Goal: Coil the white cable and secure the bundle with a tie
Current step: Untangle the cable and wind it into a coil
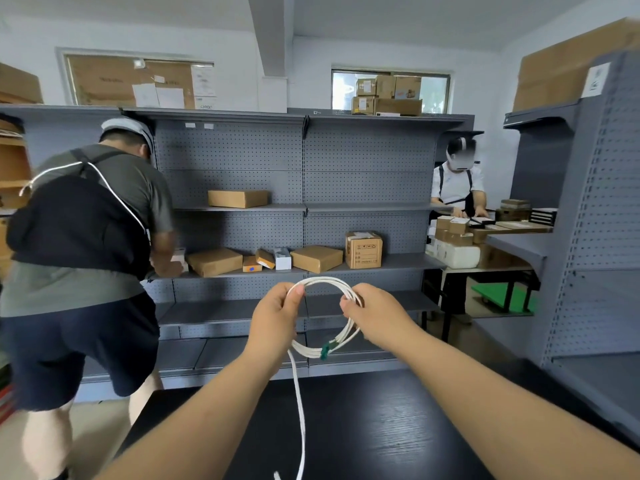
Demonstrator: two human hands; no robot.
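White cable (325, 280), gathered into a coil of several loops, is held in the air above the near edge of a black wood-grain counter (381, 427), in front of grey pegboard shelving (242, 150). The left hand (277, 313) pinches the upper left of the coil between thumb and curled fingers; the right hand (374, 313) grips the upper right of the coil, its fingers curled round the strands. The loops arch between the two hands at the top and sag below them, where a green tie (325, 349) sits on the lower arc of the bundle; whether it is fully fastened cannot be told. One loose length of the cable hangs from the lower left of the coil, beneath the left hand, and runs down across the counter to the bottom edge of the view. On the middle shelves stand several cardboard boxes (317, 258), most brown and flat, one taller with printed marks. At left a person in a grey shirt (86, 220), seen from behind and wearing a black pack, reaches toward a shelf. At right a second person in a white shirt (457, 181) stands at a table loaded with small boxes. More cartons are stacked on top of the shelving near a window.
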